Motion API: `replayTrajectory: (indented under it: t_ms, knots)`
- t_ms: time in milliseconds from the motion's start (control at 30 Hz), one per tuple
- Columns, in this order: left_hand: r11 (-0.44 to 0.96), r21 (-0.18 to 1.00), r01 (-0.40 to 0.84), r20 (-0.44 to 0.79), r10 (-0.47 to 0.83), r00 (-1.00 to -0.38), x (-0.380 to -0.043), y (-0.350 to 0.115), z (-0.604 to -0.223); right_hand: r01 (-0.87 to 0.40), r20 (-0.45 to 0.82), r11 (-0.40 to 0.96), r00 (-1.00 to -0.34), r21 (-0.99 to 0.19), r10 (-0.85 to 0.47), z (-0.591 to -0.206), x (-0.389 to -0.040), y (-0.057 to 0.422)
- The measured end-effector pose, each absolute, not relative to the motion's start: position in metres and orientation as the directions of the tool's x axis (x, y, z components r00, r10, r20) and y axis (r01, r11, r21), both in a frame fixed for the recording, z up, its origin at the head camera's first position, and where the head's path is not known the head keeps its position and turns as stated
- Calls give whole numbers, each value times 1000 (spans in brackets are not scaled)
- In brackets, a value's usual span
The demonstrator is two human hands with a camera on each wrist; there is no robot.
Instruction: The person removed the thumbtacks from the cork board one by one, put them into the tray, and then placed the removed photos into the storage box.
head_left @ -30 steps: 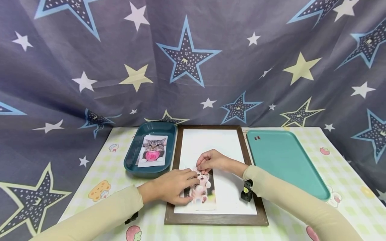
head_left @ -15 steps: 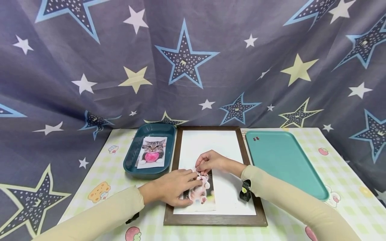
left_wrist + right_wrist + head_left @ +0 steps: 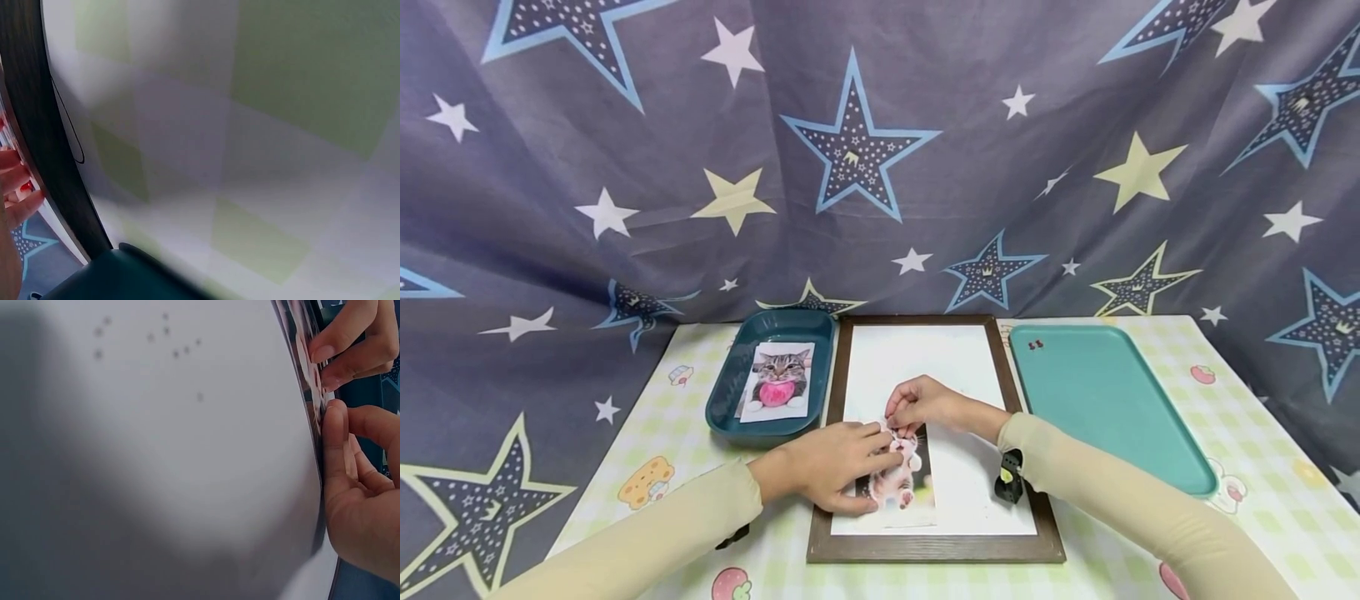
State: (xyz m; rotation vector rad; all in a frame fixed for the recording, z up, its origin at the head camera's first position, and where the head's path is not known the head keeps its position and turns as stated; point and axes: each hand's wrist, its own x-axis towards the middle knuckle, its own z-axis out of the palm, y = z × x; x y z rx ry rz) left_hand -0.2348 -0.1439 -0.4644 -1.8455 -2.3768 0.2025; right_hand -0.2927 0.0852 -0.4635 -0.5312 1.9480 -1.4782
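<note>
A kitten photo point(image 3: 897, 483) lies on the lower left of a white board point(image 3: 977, 492) with a dark wooden frame point(image 3: 936, 548). My left hand point(image 3: 838, 467) rests flat across the photo's left side, its fingers spread over the picture. At the photo's top edge, my right hand point(image 3: 925, 402) pinches with thumb and fingertips. In the left wrist view a small red pushpin point(image 3: 26, 186) shows among the fingers; from the head it is hidden. In the right wrist view the right hand point(image 3: 362, 481) sits at the photo's edge, close to the left fingertips point(image 3: 324, 353).
Left of the board stands a dark teal bin point(image 3: 718, 408) with cat photos point(image 3: 778, 383) in it. On the right lies a green tray point(image 3: 1112, 400) with small red pushpins point(image 3: 1035, 345) near its far left corner. Small dark marks dot the board. A starry curtain point(image 3: 880, 250) hangs behind.
My left fingers have slid slightly right across the photo. The right hand keeps its pinch at the photo's top edge. The head view has shifted a little.
</note>
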Motion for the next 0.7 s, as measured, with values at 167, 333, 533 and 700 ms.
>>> replayTrajectory:
  t_ms: [167, 333, 533, 700]
  knots:
    - [257, -178, 950, 11, 966, -260, -234, -144, -463, 33, -226, 295, -725, -955, -650, -463, -292, 85]
    - [268, -177, 947, -1, 962, -272, -234, -144, -464, 17, -217, 297, -723, -955, -656, -464, -293, 85]
    - [274, -181, 945, -6, 960, -280, -234, -144, -465, 19, -218, 297, -722, -955, -656, -467, -293, 86]
    - [274, -180, 945, -1, 961, -278, -233, -144, -466, 18, -223, 310, -731, -951, -644, -468, -294, 85]
